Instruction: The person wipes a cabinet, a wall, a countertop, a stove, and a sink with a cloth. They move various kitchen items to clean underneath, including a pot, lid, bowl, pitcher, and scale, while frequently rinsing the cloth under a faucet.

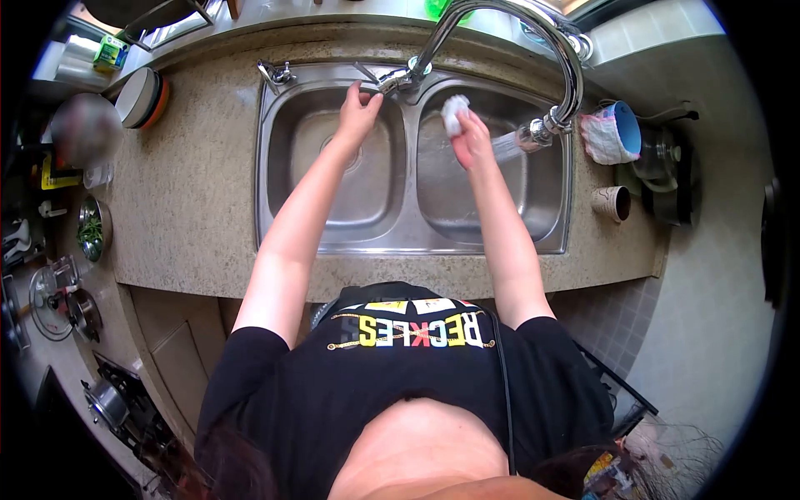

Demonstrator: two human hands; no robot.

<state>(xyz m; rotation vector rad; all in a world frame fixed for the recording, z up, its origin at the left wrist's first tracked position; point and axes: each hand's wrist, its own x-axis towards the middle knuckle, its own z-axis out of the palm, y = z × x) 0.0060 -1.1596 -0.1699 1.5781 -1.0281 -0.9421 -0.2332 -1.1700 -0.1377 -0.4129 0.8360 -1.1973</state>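
My left hand reaches over the left sink basin to the tap lever. Its fingers are apart, and the fingertips are right at the lever beside the tap's base. Over the right basin, my right hand is closed on a small white wad that looks soft and crumpled; its exact kind is unclear. Water streams from the chrome spout close by the right wrist. The tall tap neck arches above the right basin.
Right of the sink stand a blue-lined container with a cloth cover and a patterned cup. Stacked bowls sit on the left counter, with a bowl of greens nearer me. A small second tap stands at the back left corner.
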